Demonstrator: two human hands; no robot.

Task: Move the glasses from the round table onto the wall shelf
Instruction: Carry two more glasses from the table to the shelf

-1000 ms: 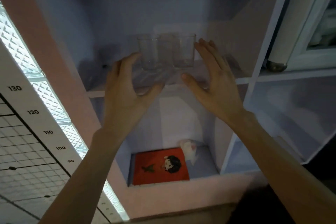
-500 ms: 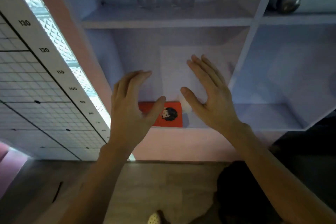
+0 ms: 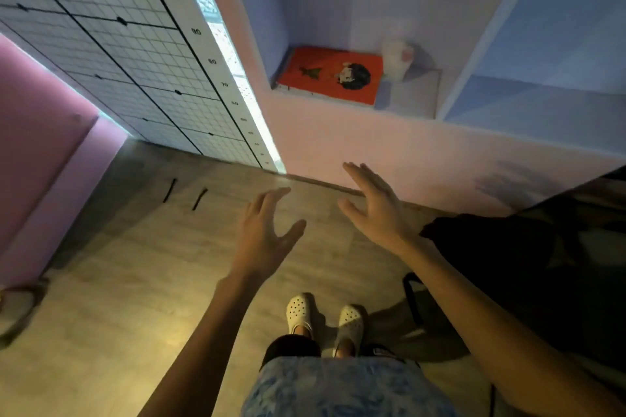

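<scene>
**Both hands empty, clear floor ahead of the shelf**

Nearest, my white clogs (image 3: 325,315) stand on bare floor (image 3: 135,281); above them my left hand (image 3: 267,230) and right hand (image 3: 376,210) hang apart, fingers spread, gripping nothing, I judge because no glass is within reach; no glasses or round table in view, so I can't place them; a dark mass (image 3: 528,267) crowds my right; beyond, the wall shelf (image 3: 406,105) holds a red book (image 3: 333,74) in its lowest bay.
</scene>
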